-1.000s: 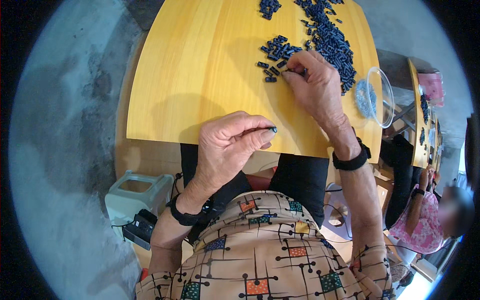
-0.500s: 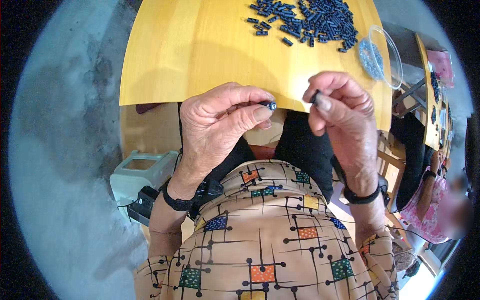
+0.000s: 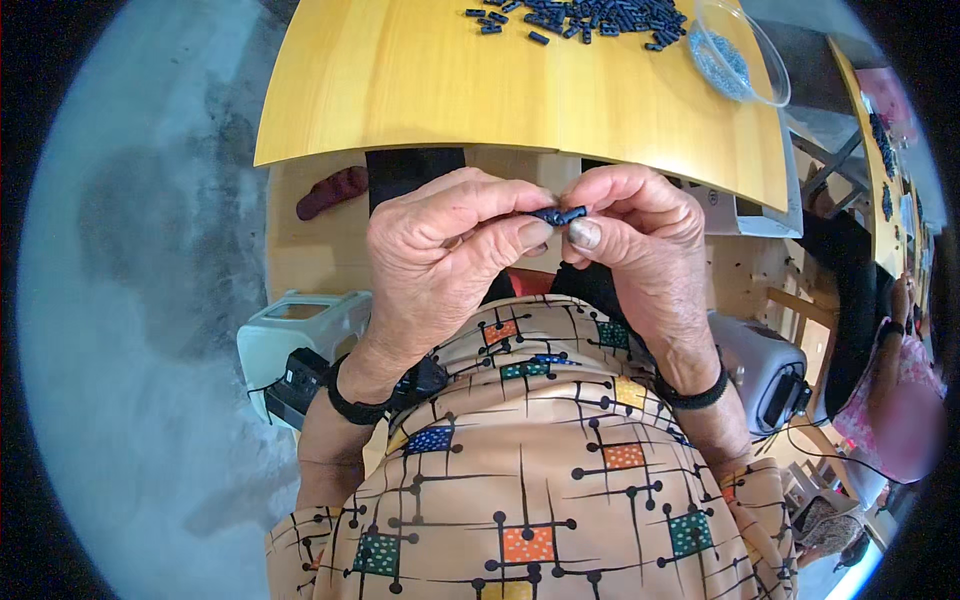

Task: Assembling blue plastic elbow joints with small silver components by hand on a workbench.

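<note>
My left hand pinches a small black cylindrical part between thumb and fingertips, in front of the table's near edge. My right hand is closed on a second small black part. The two parts meet end to end between my fingertips, slightly angled; whether they are joined cannot be made out. Fingers hide much of both pieces. Beyond my hands, a heap of similar black parts lies on the yellow wooden table.
A clear round tub of tiny clear-bluish pieces stands by the table's right edge. A pale green plastic stool is at my left, a grey one at my right. Far right, a person in pink sits beside another table.
My right hand has come leftward to my left hand, bringing its black part against the other one. The table and heap sit higher in the view.
</note>
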